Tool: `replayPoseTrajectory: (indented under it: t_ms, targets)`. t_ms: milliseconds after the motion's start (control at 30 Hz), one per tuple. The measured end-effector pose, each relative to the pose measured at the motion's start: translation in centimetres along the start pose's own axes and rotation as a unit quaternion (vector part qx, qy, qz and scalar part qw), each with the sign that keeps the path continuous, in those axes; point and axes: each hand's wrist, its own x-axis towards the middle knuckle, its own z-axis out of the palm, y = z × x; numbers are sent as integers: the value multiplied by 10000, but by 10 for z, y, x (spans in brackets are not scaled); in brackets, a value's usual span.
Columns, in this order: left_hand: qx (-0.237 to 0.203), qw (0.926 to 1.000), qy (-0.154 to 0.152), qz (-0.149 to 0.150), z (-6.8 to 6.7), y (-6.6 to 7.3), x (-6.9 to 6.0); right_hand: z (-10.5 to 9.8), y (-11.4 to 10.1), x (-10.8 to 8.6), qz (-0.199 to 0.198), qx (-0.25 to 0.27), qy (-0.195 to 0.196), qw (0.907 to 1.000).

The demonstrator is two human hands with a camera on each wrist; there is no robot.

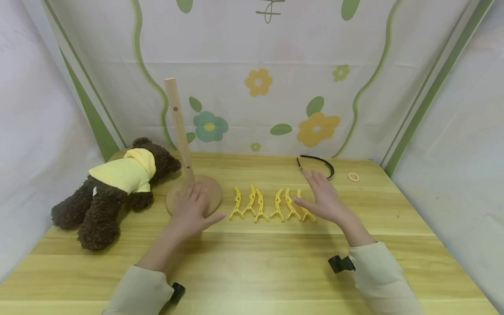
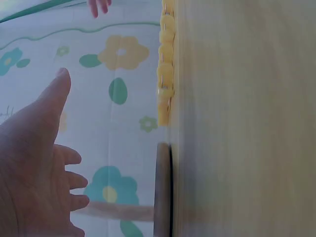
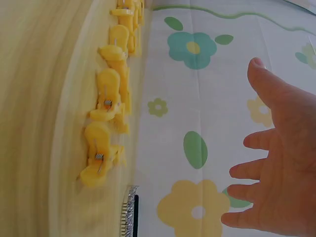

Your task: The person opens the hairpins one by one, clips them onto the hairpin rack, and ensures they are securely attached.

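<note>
My left hand (image 1: 192, 214) is held above the round base (image 1: 214, 194) of a wooden stand, its fingers straight and the thumb spread toward the right. From that base rises an upright wooden post (image 1: 181, 135) with holes in it. Several yellow spring clips (image 1: 277, 205) lie in a row between my hands; their metal springs show in the right wrist view on the nearest clip (image 3: 98, 157). Over the right end of the row my right hand (image 1: 324, 199) hovers with straight fingers, partly covering the last clips. Both hands hold nothing.
A dark brown teddy bear (image 1: 122, 175) in a yellow hooded top lies at the left. Behind my right hand is a black headband (image 1: 328, 165), and a small beige ring (image 1: 353, 177) lies farther right. A flower-printed curtain (image 1: 228, 39) hangs behind the wooden table (image 1: 252, 271).
</note>
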Motion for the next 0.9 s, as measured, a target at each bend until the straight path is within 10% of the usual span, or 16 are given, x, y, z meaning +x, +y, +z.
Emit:
replayPoseTrajectory:
  t_ms: [467, 900]
  targets:
    - [-877, 9943, 245, -548, -13, -56, -13, 28, 37, -20, 279, 1281, 237, 9911]
    - [-1284, 9862, 418, -956, 25, -69, -16, 55, 59, -30, 836, 1759, -289, 9804]
